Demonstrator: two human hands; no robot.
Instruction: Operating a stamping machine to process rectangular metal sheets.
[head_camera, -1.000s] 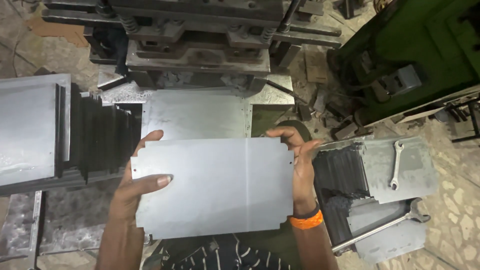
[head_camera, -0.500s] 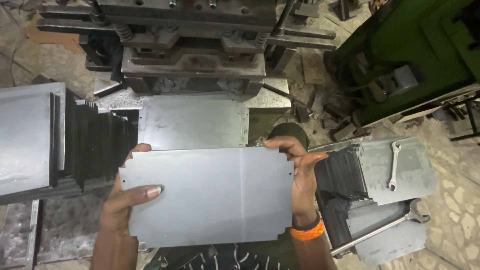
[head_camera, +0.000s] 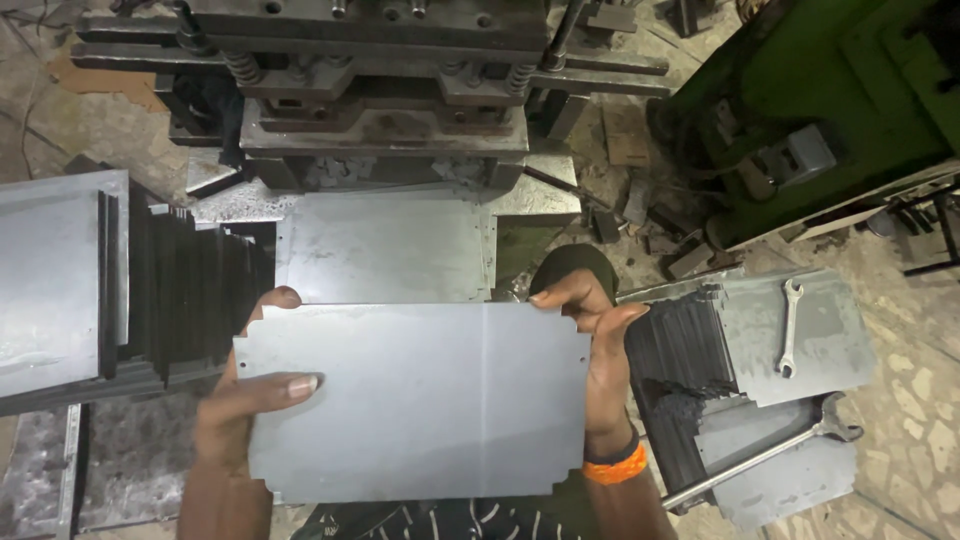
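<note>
The sheet (head_camera: 420, 400) sits lower and nearer the body than before, level before the press (head_camera: 380, 100). The left hand (head_camera: 245, 400) clamps its left edge, the right hand (head_camera: 590, 330) its right edge, grips unchanged.

Dim workshop light from above, with soft glare on bare metal.

The flat grey metal sheet (head_camera: 420, 400) that I hold between my left hand (head_camera: 240, 405) and my right hand (head_camera: 595, 335) reflects a pale, even sheen, brightest near its middle crease. The grey steel press bed plate (head_camera: 385, 245) behind it shows a duller, mottled shine. Deep shadow fills the dark stack of sheet edges (head_camera: 190, 295) at left and the gaps under the heavy dark press head (head_camera: 385, 90). The focus is fairly sharp at centre; the corners look softer and slightly bowed, and the green painted machine body (head_camera: 850, 100) appears muted.
</note>
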